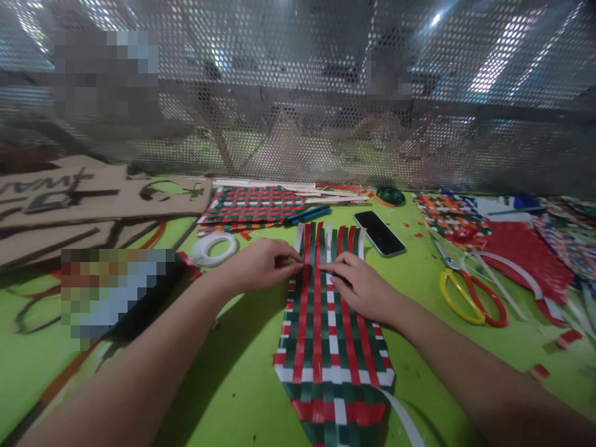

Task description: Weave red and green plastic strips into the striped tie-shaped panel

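Head view: the work surface is a bright green table [242,366], scattered with small scraps. A perforated metal screen [298,136] closes the far side, with light showing through its holes. The woven strip piece [333,351], in red, green and white, lies at centre, running from the near edge toward the far side.

The left hand [270,267] is at the left edge of this piece, fingers curled and tips narrow together. The right hand [356,282] rests over its right half, fingers extended, with a small gap to the thumb. Whether either hand pinches a strip cannot be told.

Near end of the piece: cut off by the frame. Both forearms: likewise cut off. Figures beyond the screen are hard to make out. A dark-edged object [149,301] at left is mostly pixelated. Lettering on the cardboard [107,202], far left, is only partly legible.

Count: one phone [379,233], right of the strips' far ends; one pair of scissors [451,267] with yellow and red handles, at right; one white tape roll [200,253], left; one red sheet [521,248], right; one striped woven mat [251,208], far side. Red lengthwise strips in the centre piece: four.
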A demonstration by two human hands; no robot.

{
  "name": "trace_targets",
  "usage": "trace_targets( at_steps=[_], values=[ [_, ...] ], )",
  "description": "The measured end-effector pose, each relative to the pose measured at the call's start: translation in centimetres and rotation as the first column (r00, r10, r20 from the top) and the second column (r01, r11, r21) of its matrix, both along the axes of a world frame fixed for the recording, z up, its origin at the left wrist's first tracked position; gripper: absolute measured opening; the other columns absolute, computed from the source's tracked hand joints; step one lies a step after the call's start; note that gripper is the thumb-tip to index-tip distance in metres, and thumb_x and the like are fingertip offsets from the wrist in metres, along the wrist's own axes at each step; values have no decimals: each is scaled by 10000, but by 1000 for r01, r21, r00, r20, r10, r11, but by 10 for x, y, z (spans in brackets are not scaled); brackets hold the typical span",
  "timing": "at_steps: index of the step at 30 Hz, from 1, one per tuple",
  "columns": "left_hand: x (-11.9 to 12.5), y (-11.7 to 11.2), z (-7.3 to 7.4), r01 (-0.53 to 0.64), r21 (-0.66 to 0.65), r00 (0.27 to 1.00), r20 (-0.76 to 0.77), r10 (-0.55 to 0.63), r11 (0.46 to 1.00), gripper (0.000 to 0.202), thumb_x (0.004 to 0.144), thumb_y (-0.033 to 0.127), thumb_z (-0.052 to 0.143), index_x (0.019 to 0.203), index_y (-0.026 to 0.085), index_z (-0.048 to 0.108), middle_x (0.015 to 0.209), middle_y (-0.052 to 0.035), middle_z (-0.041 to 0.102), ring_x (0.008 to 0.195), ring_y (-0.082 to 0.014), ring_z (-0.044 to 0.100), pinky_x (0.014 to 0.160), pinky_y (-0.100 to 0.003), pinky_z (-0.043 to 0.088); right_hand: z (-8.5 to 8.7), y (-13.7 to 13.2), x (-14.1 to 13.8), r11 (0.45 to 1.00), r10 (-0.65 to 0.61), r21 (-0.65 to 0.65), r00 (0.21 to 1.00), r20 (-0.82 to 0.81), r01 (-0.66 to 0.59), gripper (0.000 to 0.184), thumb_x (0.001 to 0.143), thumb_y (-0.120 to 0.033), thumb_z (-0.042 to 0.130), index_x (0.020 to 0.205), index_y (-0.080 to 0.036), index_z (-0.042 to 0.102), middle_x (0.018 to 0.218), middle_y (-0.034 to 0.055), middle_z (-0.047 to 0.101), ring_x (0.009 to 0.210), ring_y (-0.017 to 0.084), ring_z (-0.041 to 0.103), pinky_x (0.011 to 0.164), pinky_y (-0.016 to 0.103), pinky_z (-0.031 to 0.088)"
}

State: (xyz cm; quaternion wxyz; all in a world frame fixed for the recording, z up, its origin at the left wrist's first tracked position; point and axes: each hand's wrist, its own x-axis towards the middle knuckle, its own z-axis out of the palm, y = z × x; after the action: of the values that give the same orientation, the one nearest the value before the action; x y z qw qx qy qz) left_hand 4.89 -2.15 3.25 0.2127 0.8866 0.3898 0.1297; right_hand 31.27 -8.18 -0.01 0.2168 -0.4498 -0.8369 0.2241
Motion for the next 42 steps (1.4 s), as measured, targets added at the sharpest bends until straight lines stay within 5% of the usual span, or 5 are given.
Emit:
trace_targets(
  at_steps=[6, 12, 17, 35, 42],
  values=[
    [1, 2, -3, 10, -4, 997, -80, -11, 1000, 369, 976, 445, 509, 931, 231, 807, 804, -63, 743, 674, -173, 640, 631, -264, 442, -2, 1, 1, 1000, 2, 14, 1000, -6, -2, 408, 1004, -180, 477, 1384, -228, 618, 1158, 107, 590, 1070, 224, 596, 978, 414, 510],
    [-4, 5, -8, -100, -24, 991, -97, 97, 995, 320, 912, 380, 547, 1079, 289, 805, 897, -37, 793, 699, -188, 667, 644, -274, 456, -1, 0, 1, 1000, 3, 0, 1000, -1, -3, 410, 1011, -188, 462, 1389, -235, 614, 1166, 107, 587, 1070, 227, 595, 979, 431, 512],
    [-5, 5, -7, -142, -54, 981, -140, 133, 988, 347, 897, 356, 535, 1121, 287, 791, 776, -13, 770, 584, -169, 613, 570, -278, 408, 0, -1, 0, 1000, -1, -4, 1000, -9, 1, 417, 1010, -182, 464, 1392, -262, 610, 1165, 102, 588, 1066, 231, 596, 968, 439, 518],
    [4, 5, -17, -160, -100, 987, -49, 156, 982, 283, 906, 409, 581, 1109, 250, 699, 750, -3, 713, 628, -169, 619, 560, -270, 390, 0, 0, 0, 1000, -2, -1, 1000, 0, 2, 412, 1001, -171, 472, 1382, -236, 615, 1171, 103, 586, 1068, 222, 594, 982, 421, 505],
    [0, 7, -10, -207, -118, 978, -9, 208, 971, 346, 868, 555, 650, 868, 223, 748, 843, -46, 758, 740, -191, 661, 645, -279, 460, -1, 0, 0, 1000, -5, -6, 1000, -8, 5, 411, 1009, -187, 466, 1388, -255, 609, 1160, 106, 587, 1058, 231, 596, 972, 438, 511]
  ],
)
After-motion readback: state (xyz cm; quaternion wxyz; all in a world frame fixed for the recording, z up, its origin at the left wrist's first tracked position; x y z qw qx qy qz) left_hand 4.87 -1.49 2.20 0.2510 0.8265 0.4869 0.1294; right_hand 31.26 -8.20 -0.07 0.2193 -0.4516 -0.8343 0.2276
